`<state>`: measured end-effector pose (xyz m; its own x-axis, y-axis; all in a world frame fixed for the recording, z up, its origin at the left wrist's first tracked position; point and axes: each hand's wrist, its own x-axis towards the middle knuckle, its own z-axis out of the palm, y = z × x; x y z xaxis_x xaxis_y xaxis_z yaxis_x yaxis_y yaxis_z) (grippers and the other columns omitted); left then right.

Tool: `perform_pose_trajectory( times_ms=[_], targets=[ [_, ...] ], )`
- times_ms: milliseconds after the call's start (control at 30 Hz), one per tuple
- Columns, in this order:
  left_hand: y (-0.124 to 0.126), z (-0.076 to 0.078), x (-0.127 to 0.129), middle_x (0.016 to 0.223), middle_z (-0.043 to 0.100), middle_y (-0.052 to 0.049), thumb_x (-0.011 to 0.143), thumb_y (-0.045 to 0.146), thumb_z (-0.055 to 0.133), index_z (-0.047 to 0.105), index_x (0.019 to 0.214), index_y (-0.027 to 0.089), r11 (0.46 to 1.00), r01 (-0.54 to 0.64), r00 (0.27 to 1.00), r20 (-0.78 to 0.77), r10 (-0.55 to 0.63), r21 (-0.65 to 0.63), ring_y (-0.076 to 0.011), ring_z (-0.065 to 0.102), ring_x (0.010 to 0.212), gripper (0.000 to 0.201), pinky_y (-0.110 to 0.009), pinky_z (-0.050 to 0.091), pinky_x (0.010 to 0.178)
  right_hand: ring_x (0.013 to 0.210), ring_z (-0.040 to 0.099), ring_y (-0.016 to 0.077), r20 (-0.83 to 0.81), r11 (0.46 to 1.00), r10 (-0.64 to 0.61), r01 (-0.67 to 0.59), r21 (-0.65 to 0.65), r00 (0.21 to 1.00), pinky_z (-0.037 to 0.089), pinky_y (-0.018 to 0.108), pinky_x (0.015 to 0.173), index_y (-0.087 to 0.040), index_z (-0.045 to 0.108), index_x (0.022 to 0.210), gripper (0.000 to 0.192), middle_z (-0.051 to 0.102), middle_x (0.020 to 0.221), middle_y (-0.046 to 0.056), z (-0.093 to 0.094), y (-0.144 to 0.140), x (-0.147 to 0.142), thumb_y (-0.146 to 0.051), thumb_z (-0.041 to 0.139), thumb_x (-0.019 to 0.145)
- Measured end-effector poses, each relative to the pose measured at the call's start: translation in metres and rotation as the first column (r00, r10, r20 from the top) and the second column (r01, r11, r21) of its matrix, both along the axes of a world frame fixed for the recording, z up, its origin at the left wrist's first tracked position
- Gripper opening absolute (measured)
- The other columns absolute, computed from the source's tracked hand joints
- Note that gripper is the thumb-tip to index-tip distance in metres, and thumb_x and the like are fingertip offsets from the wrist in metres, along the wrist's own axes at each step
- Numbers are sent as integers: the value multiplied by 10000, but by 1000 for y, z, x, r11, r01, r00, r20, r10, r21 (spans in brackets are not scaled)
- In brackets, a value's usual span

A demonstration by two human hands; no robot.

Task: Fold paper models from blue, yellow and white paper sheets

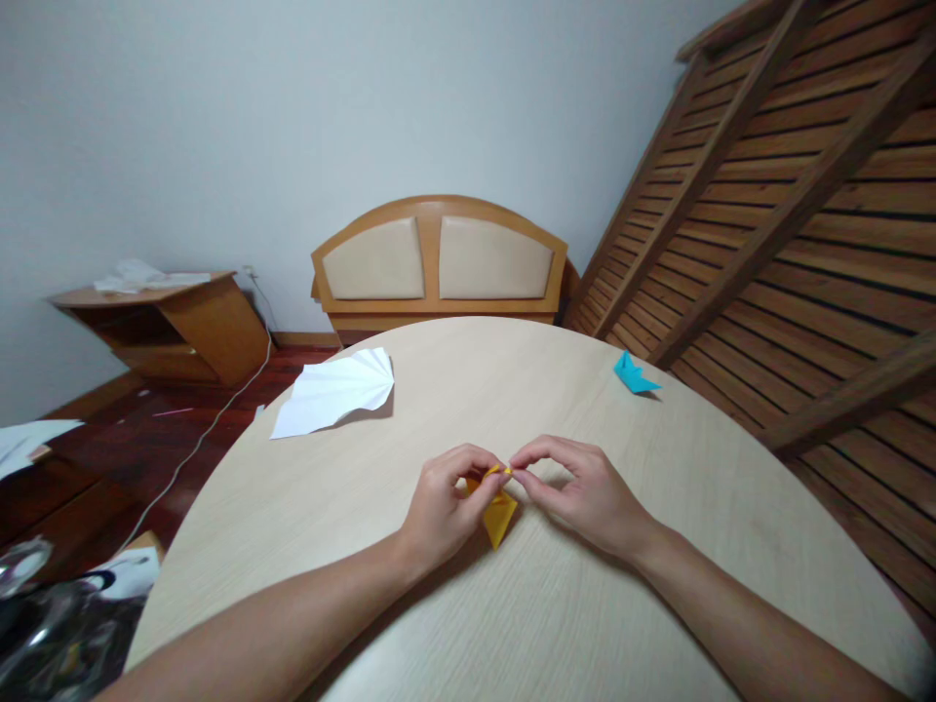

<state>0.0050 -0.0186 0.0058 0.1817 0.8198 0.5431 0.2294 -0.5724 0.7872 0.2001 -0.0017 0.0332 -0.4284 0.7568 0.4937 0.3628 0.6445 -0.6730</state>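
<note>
Left hand (443, 507) and right hand (585, 492) together, pinching yellow paper fold (498, 515) on near table (512, 624); blue paper boat (633, 375) far right.

i pinch the top of a small yellow folded paper (498, 515) between both hands at the middle of the round table (453, 624), my left hand (443, 507) and right hand (585, 492) meeting fingertip to fingertip. a white pleated paper (332, 393) lies at the table's far left edge, a blue folded paper (633, 374) near its far right edge.
</note>
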Motion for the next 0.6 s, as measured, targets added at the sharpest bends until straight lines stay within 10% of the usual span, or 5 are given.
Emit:
perform_pose_trajectory(
  times_ms=[600],
  targets=[
    [-2, 2, 1, 852, 707, -59, 931, 230, 601, 692, 884, 150, 998, 17, 1000, 14, -16, -57, -150, 660, 782, 130, -252, 534, 705, 814, 693, 146, -27, 1000, 22, -22, -2, 999, 537, 267, 771, -227, 694, 923, 88, 744, 880, -8, 0, -4, -4, -155, 666, 880]
  ],
)
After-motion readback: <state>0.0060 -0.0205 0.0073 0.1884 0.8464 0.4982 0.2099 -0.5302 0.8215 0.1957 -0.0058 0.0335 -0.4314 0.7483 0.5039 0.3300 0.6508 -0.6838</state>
